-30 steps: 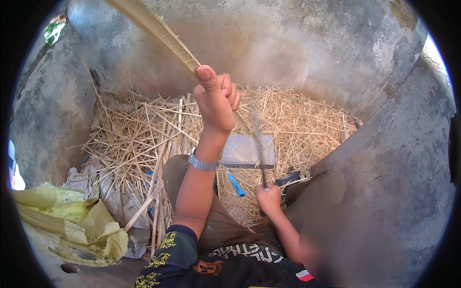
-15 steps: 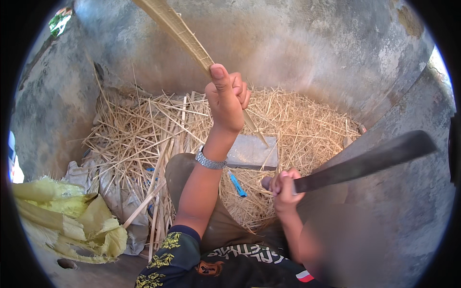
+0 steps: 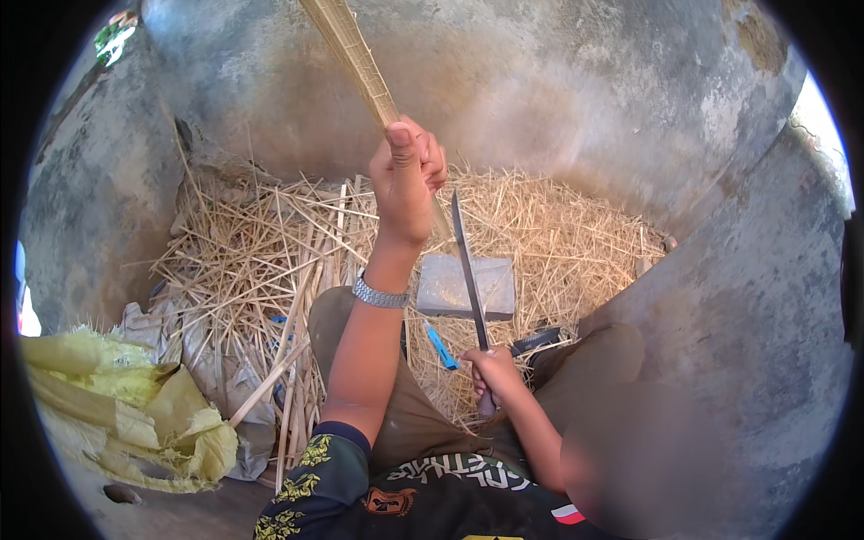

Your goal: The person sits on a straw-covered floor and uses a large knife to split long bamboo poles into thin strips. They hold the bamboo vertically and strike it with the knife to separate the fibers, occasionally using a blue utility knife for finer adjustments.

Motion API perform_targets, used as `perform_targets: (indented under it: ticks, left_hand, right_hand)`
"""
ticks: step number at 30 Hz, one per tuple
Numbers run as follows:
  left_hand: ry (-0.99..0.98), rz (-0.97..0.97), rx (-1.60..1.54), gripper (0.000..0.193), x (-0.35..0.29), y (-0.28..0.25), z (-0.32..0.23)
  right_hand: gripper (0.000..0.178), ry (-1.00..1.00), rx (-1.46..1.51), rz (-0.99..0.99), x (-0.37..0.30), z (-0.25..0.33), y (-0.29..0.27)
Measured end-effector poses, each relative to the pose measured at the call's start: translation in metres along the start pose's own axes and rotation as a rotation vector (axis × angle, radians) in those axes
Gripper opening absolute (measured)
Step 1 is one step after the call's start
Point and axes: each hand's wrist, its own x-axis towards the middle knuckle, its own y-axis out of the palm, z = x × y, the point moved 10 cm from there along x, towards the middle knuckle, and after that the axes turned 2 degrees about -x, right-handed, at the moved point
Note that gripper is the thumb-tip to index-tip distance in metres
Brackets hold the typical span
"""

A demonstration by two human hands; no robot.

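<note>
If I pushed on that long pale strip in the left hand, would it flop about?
Probably not: the strip extends fairly straight from the left hand, suggesting stiffness. It seems light, being slim and held one-handed.

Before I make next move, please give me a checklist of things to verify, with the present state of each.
1. Left hand closed around the pale strip: ok.
2. Right hand closed on the handle of the knife: ok.
3. Strip's lower end touching the gray block: cannot tell.
4. Safe gap between blade tip and left hand: cannot tell, depth is unclear.
5. Blue cutter put away: not ok, lies near right hand.
</note>
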Motion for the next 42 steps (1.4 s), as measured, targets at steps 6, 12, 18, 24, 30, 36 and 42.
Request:
perform_targets:
  ticks: [6, 12, 18, 24, 30, 36, 42]
  left_hand:
    - [0.059, 0.021, -0.049, 0.056, -0.001, -0.013, -0.003]
    - [0.060, -0.046, 0.007, 0.060, -0.003, -0.010, -0.005]
    - [0.065, 0.001, -0.024, 0.059, -0.005, -0.008, -0.004]
    - [0.019, -0.006, -0.066, 0.059, 0.005, -0.027, 0.006]
    - [-0.007, -0.068, -0.033, 0.065, 0.009, -0.043, 0.005]
    - [0.058, -0.136, 0.044, 0.064, 0.006, -0.036, 0.000]
    - [0.067, -0.111, 0.008, 0.063, -0.002, -0.020, 0.001]
  right_hand:
    - [0.025, -0.474, -0.104, -0.277, -0.040, 0.109, 0.005]
    - [0.026, -0.800, 0.197, -0.100, -0.040, 0.163, 0.019]
    - [0.029, -0.371, -0.482, -0.350, 0.071, 0.019, -0.022]
    - [0.028, 0.125, 0.107, 0.169, 0.066, -0.002, 0.026]
    - [0.028, 0.014, -0.091, 0.105, 0.048, 0.052, 0.010]
    - [0.030, -0.643, -0.206, -0.165, -0.015, 0.184, 0.019]
    - [0.029, -0.488, -0.491, -0.303, 0.076, 0.051, -0.016]
